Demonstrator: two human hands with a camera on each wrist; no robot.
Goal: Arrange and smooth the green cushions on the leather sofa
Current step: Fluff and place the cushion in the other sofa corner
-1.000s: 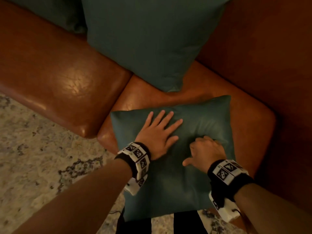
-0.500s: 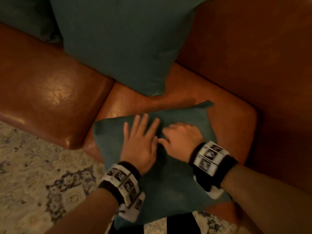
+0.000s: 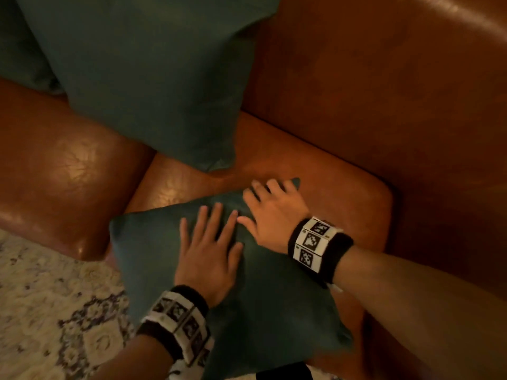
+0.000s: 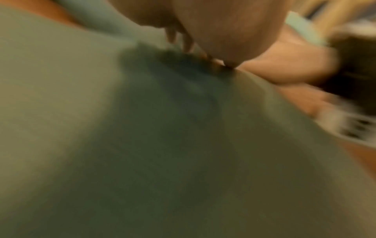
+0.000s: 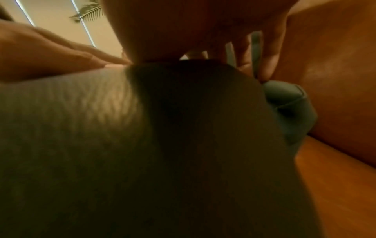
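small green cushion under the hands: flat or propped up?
Flat. The small cushion lies face-up on the seat, left hand spread on it.

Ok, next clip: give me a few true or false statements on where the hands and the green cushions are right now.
1. The left hand lies flat with straight fingers on the small cushion. True.
2. The right hand rests on the rug. False: it is on the small cushion's far corner.
3. A large cushion leans upright behind the small one. True.
4. The small cushion lies on the floor. False: it lies on the leather sofa, overhanging the seat's front edge.
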